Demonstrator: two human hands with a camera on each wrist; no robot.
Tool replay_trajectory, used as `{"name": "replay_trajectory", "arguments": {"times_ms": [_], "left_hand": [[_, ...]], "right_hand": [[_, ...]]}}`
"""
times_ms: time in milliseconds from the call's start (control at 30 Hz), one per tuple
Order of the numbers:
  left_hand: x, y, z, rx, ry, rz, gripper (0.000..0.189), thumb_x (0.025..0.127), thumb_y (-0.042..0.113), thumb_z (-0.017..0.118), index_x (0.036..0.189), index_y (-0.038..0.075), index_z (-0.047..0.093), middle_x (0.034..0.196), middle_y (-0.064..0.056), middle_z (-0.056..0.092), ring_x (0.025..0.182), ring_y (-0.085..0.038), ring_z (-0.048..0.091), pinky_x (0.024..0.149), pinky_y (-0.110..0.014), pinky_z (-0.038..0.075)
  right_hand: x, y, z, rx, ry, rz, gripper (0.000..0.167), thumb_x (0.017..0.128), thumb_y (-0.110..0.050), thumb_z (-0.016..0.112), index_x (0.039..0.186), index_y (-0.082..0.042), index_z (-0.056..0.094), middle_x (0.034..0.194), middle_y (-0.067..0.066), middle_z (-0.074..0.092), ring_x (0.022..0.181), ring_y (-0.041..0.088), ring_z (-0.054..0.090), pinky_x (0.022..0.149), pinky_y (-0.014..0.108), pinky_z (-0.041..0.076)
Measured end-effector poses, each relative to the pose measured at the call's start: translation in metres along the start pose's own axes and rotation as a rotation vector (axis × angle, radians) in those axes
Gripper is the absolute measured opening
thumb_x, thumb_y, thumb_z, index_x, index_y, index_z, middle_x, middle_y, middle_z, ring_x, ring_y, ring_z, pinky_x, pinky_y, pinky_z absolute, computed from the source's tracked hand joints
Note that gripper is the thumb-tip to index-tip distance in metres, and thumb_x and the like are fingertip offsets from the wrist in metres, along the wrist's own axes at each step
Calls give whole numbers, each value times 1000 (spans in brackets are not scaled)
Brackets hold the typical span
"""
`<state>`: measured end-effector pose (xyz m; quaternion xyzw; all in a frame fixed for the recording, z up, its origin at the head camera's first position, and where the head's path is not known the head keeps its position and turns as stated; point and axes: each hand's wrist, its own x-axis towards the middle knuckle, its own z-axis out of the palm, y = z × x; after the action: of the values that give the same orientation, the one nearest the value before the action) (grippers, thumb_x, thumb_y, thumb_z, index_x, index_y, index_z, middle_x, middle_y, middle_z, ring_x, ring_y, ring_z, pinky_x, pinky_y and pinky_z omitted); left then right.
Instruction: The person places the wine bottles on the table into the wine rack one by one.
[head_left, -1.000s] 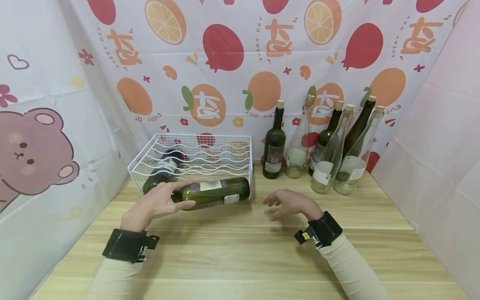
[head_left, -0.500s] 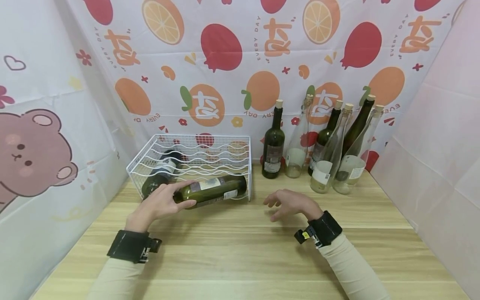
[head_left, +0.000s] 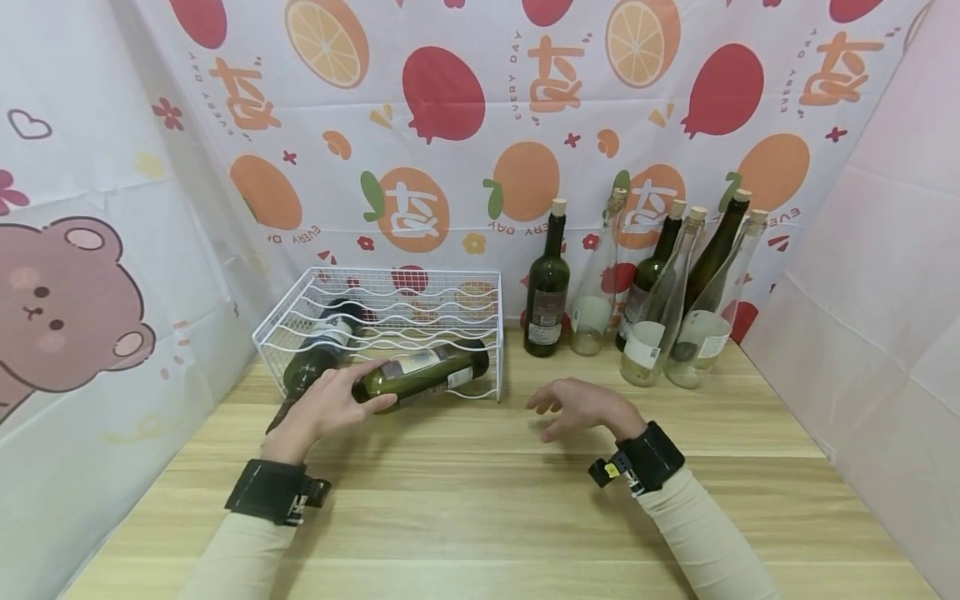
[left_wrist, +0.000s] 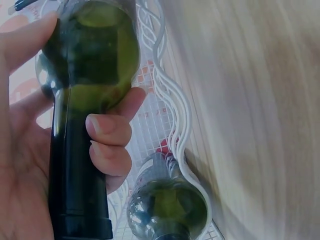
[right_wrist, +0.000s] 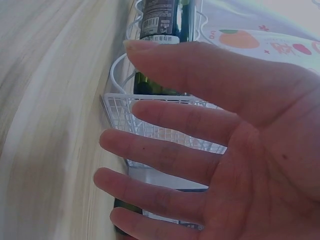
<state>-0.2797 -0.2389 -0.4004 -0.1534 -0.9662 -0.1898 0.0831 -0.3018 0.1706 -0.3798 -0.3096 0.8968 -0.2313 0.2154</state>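
My left hand (head_left: 330, 408) grips a green glass wine bottle (head_left: 427, 372) round its neck and shoulder. The bottle lies slanted, its base pointing right and back, overlapping the front of a white wire wine rack (head_left: 408, 271). In the left wrist view, fingers curl round the dark neck (left_wrist: 77, 175). Another dark wine bottle (head_left: 322, 346) rests in the rack's left side, its neck sticking out in front and partly hidden by my left hand. My right hand (head_left: 581, 408) hovers over the table to the right of the rack, fingers loosely bent and holding nothing; its palm (right_wrist: 260, 165) shows in the right wrist view.
Several corked bottles stand at the back right, among them a dark green bottle (head_left: 546, 304) nearest the rack and a clear bottle (head_left: 643, 346) farther forward. A fruit-print cloth (head_left: 517, 125) hangs behind. The wooden table (head_left: 480, 508) extends in front.
The held bottle's base has swung back and slightly left, over the rack's front. My left hand has shifted a little right, uncovering the racked bottle's neck. My right hand has stayed still.
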Motion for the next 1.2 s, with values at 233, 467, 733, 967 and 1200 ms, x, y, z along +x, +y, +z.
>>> {"name": "replay_trajectory", "arguments": {"times_ms": [233,467,733,967,1200], "left_hand": [[0,-1,2,20,24,-66,78,94,63,63,154,17,48,131,-30,67,116,-52,65,94,-63,51],[1,0,5,10,73,-94,72,95,63,62,150,18,52,123,-26,71,105,-45,69,80,-54,52],[2,0,6,-10,78,-112,66,97,61,60,151,23,52,129,-29,68,115,-53,65,91,-65,51],[3,-5,10,-21,89,-136,71,97,63,58,152,18,50,132,-32,65,115,-55,63,92,-67,50],[2,-7,8,-22,109,-237,82,98,64,56,151,2,48,135,-35,61,120,-56,59,97,-66,48]], "right_hand": [[-1,1,0,-23,1,-8,52,90,-15,79,138,-1,63,134,21,68,126,38,64,102,46,54],[-1,4,0,-8,13,-3,53,90,-17,80,138,-2,64,134,20,68,126,38,64,103,49,54],[-2,3,-4,-31,13,-20,54,90,-17,79,139,-1,62,136,21,67,126,40,65,103,46,54],[-2,3,-5,-28,8,-22,54,91,-17,79,139,-1,62,137,21,67,126,41,64,103,45,54],[-2,4,-4,-19,6,-2,54,91,-19,79,139,-2,62,135,20,68,126,39,65,103,45,55]]}}
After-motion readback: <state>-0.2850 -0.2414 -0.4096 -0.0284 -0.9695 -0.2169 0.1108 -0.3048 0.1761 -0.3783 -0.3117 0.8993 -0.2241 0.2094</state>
